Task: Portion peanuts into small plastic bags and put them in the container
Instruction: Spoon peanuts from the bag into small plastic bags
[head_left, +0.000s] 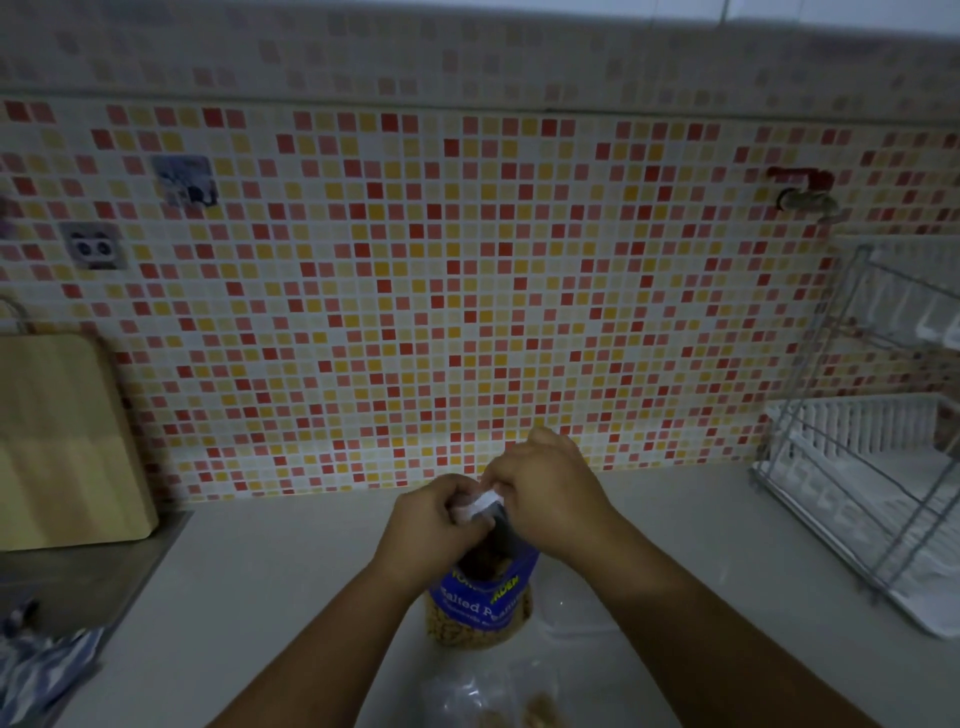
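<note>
Pinching the peanut bag top, left hand and right hand grip it; next, pouring into small bags.

L hand: bare | R hand: bare | forearms: bare to frame edge, both

The only print that can be read stands on the blue label of the peanut bag. There, large white letters spell "Salted Pea", and the rest of the word curves out of sight round the bag's right side. Just above that line, toward the label's right, yellow-green capitals read "ADEN", while the smaller white line beneath the big words and the fragment at the label's upper left are too blurred to make out.
</note>
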